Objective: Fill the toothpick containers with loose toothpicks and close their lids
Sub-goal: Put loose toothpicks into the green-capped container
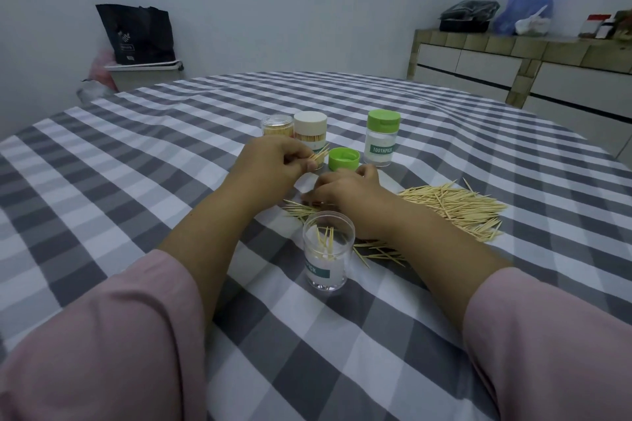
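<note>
Left grip (pixel 273 161) pinches a toothpick bundle (pixel 318 156); right grip (pixel 345 191) picks at loose toothpicks (pixel 455 208) behind the open container (pixel 327 249)

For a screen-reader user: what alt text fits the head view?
A left hand pinches a small bundle of toothpicks while the right hand gathers more from a loose pile on a checked tablecloth, behind an open, nearly empty container.

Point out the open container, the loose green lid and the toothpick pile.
open container (pixel 327 251): head view, clear side wall.
loose green lid (pixel 343 158): head view, top face.
toothpick pile (pixel 455 207): head view, pile's middle.
</note>
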